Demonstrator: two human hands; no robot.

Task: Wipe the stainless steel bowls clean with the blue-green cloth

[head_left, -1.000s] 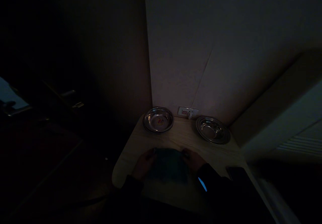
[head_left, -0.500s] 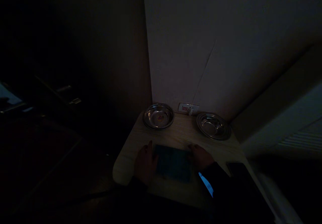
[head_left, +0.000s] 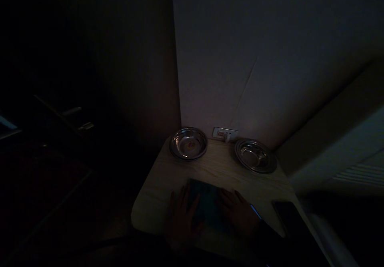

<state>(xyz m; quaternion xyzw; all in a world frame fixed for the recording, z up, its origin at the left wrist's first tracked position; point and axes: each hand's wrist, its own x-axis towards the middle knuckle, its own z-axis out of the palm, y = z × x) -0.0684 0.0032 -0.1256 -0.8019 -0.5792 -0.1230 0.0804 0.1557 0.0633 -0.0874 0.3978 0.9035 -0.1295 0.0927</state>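
"So, where is the teal sheet [head_left: 207, 203]?"

"At the lower centre of the frame, on the table [head_left: 156, 207], between the left hand [head_left: 181, 223] and the right hand [head_left: 238, 213]."

"Is either hand gripping it?"

"Neither is closed round it, as far as the dim light shows. The left is open, fingers spread, over the sheet's left side. The right is open too, its fingers reaching over the sheet's right side. How firmly they press, I can't tell."

"Cloth or plastic?"

"Too dark to say. It looks flat, with its top edge showing between the hands and its near edge lost in shadow."

"And that blue glow?"

"A thin blue strip [head_left: 255, 211] at the right wrist."

"What else is on the table?"

"Two lots of shiny metal bowls near the wall [head_left: 210, 79]: the left bowls [head_left: 189, 143] just left of the frame's centre line, with a small reddish mark inside, and the right bowls [head_left: 255, 156] right of centre. Between them, low on the wall, is a socket [head_left: 220, 133] with a pale plug [head_left: 227, 138] in it. A dark slab [head_left: 285, 213] lies toward the lower right."
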